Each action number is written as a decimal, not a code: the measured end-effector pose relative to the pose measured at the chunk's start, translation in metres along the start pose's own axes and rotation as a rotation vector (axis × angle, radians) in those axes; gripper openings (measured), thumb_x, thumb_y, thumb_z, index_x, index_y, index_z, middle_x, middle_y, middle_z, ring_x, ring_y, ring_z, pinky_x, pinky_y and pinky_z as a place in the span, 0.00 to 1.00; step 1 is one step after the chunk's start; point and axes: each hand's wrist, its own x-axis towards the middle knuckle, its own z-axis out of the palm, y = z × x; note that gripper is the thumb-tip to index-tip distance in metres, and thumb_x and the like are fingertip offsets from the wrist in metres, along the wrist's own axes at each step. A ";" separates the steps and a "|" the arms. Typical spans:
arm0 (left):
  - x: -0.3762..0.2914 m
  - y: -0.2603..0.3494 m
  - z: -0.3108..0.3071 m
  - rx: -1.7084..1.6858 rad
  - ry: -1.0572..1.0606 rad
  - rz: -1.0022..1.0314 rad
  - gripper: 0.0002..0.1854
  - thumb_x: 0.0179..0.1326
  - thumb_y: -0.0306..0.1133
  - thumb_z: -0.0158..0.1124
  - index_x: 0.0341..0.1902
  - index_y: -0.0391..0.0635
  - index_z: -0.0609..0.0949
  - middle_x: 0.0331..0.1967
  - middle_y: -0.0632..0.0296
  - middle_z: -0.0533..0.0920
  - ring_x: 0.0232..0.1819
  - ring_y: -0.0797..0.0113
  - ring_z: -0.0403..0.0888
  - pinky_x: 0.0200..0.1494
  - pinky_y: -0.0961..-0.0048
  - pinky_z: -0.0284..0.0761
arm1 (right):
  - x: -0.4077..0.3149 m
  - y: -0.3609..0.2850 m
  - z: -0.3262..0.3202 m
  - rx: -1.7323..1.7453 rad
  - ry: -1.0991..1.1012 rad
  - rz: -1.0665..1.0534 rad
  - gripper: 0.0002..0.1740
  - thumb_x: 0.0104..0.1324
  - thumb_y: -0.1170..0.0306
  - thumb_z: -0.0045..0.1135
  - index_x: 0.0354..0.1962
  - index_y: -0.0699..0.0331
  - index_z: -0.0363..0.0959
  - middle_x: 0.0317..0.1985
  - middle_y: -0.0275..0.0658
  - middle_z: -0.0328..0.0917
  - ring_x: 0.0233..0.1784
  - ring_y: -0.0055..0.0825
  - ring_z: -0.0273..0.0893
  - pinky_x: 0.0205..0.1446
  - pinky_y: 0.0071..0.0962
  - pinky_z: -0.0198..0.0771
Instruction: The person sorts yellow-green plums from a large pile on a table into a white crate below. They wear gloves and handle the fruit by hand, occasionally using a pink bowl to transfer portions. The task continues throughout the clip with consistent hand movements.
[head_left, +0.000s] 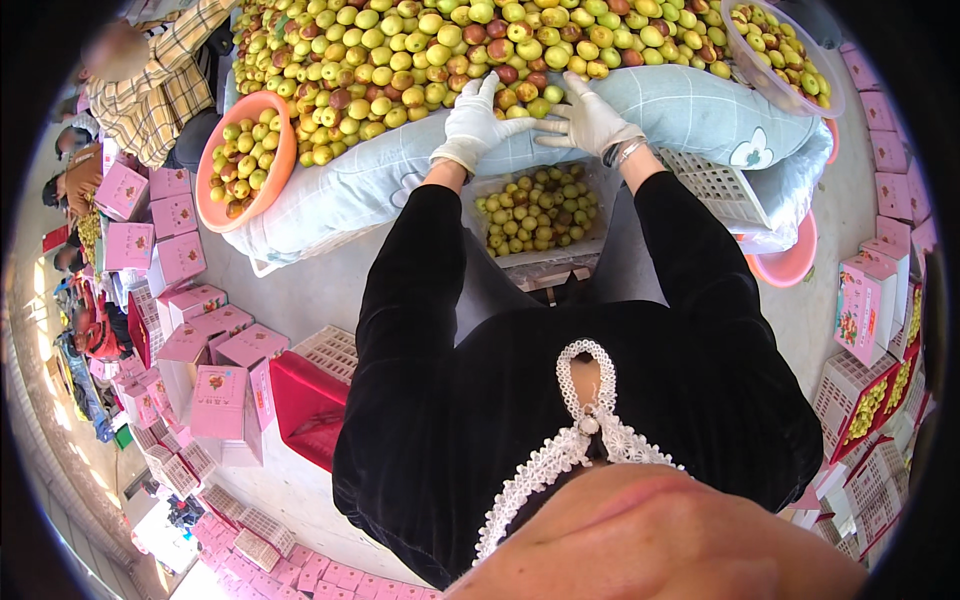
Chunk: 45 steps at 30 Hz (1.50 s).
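Note:
A large heap of yellow-green and reddish-brown jujubes (420, 52) lies before me, bordered by a padded pale blue quilt (330, 187). My left hand (476, 127), in a white glove, rests at the near edge of the heap with its fingertips against the fruit. Beside it my right hand (589, 124), gloved too, spreads its fingers over the quilt's edge, the thumb side close to the left hand. Neither hand holds a fruit that I can see. Below them, between my legs, stands a light-coloured crate (517, 260) with jujubes in it.
An orange bowl (283, 172) of jujubes sits on the left, a clear plastic basin (750, 64) of them on the right. Pink cartons (217, 401) and a red-lined crate (307, 412) stand at left. More crates (855, 405) line the right. A person in a checked shirt (150, 105) is nearby.

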 end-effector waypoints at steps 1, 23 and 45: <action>0.003 0.000 0.003 -0.040 -0.004 0.029 0.53 0.40 0.61 0.72 0.66 0.40 0.65 0.58 0.43 0.71 0.60 0.48 0.71 0.60 0.62 0.69 | 0.004 -0.001 0.001 0.026 -0.056 0.027 0.42 0.68 0.38 0.35 0.69 0.54 0.41 0.70 0.50 0.46 0.66 0.55 0.60 0.64 0.59 0.59; -0.069 0.029 0.029 -0.011 0.169 0.353 0.33 0.48 0.59 0.64 0.50 0.46 0.80 0.53 0.54 0.77 0.60 0.49 0.67 0.65 0.56 0.58 | -0.037 0.057 -0.008 0.310 -0.187 0.251 0.32 0.66 0.42 0.44 0.59 0.52 0.61 0.58 0.38 0.67 0.60 0.39 0.66 0.58 0.63 0.62; 0.035 0.063 0.028 0.294 0.086 0.413 0.25 0.55 0.45 0.60 0.58 0.58 0.75 0.53 0.63 0.77 0.61 0.57 0.67 0.61 0.58 0.62 | -0.024 -0.021 -0.031 -0.855 0.452 -0.852 0.20 0.66 0.66 0.49 0.54 0.59 0.72 0.51 0.43 0.77 0.54 0.34 0.74 0.59 0.27 0.65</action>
